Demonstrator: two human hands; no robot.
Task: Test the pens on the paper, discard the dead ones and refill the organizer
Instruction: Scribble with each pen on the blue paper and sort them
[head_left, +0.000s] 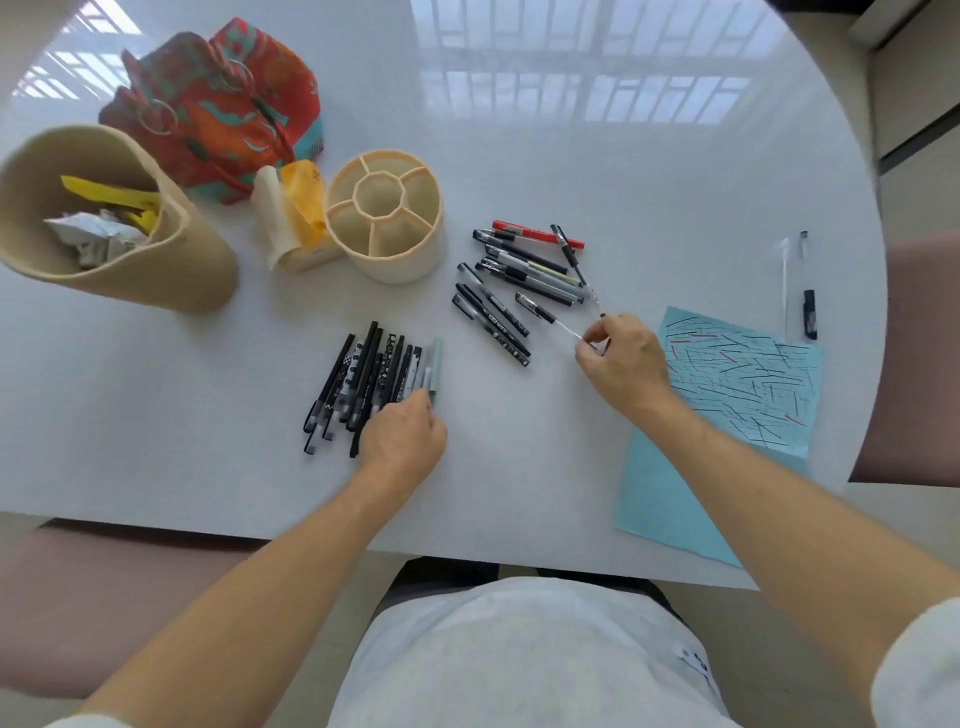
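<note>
I see a white bench (571, 156), beige organizer (410, 260), light blue paper (675, 499) with dark scribbles, and a red-orange patterned bag (228, 104).

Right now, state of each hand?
Left hand: fingers curled on the near pen pile.
Right hand: pinching a clear pen.
</note>
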